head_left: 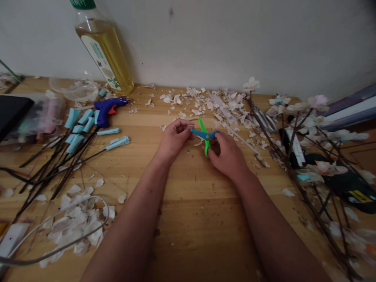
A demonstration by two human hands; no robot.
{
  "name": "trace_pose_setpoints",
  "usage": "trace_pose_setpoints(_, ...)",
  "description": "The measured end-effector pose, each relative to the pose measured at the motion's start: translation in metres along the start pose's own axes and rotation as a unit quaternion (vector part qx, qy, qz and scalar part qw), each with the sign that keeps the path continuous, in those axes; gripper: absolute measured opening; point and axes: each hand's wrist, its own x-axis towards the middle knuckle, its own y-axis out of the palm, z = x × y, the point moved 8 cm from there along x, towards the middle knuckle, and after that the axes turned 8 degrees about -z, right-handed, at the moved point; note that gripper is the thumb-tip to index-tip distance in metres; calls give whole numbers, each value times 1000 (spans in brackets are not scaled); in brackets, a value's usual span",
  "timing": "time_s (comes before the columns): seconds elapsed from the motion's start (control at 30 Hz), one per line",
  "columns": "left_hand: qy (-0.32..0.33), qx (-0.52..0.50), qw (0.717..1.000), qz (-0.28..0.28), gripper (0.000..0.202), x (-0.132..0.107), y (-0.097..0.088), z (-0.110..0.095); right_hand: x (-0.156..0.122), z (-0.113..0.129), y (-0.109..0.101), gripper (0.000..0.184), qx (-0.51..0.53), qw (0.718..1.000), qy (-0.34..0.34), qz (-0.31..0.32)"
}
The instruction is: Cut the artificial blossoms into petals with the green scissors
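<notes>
Lying far left, black case (13, 113): ran off the edge of view, just beside a clear box (54, 111).
Stems (53, 175): lay dark and criss-crossed, many capped at the upper ends with blue wraps (75, 144).
Cable (38, 259): looped over a heap of petals (75, 219) at the near left.
Glue gun (102, 111): lay on its side just beside the wraps, blue with a red trigger, nozzle to the right.
Bottle (117, 66): stood by the wall (205, 39), green-capped, holding yellow liquid.
Left hand (178, 135): reached over the table (199, 235), thumb and fingers drawn together in a pinch on a pale scrap (192, 125), mostly hidden and too small to name.
Scissors (207, 136): hung mid-table between both hands, blades spread wide, blue tip right at the left fingertips.
Right hand (226, 152): gripped the blue and green handles, fingers curled and thumb apart from them.
Litter (223, 105): lay scattered beyond the scissors, in torn petal bits.
Metal tool (266, 119): rested behind the branch (295, 182), partly covered.
Branch: slanted down the right side, bearing pale blossoms (327, 168), near a black item (346, 186) with a yellow patch.
</notes>
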Motion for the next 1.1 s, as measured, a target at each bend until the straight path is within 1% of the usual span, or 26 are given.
trace_pose_setpoints(0.1, 9, -12, 1000, 10, 18, 1, 2, -1, 0, 0, 1, 22, -7, 1000, -3, 1)
trace_pose_setpoints(0.23, 10, 4, 1000, 28, 23, -3, 7, -2, 0, -1, 2, 20, -7, 1000, 0, -1)
trace_pose_setpoints(0.43, 26, 25, 996, 76, 16, -9, 18, -5, 0, 1, 3, 24, 0, 1000, 7, -1)
trace_pose_setpoints(0.57, 34, 50, 996, 65, 13, -8, 16, -5, -1, 0, 3, 22, 4, 1000, 16, 1)
trace_pose_setpoints(0.67, 47, 74, 995, 53, 16, -7, 15, -7, 0, -1, 3, 19, 12, 1000, 21, 3)
trace_pose_setpoints(0.8, 55, 88, 993, 56, 16, -7, 15, -9, 0, -3, 4, 13, 23, 999, 33, 16)
trace_pose_setpoints(0.93, 66, 95, 991, 65, 11, -8, 16, -11, 0, -2, 3, 16, 25, 999, 24, 20)
trace_pose_setpoints(1.03, 86, 114, 988, 55, 6, -8, 15, -14, 0, -1, 3, 16, 23, 999, 21, 28)
trace_pose_setpoints(1.1, 89, 122, 987, 46, 7, -8, 14, -15, 0, -3, 3, 13, 20, 999, 28, 29)
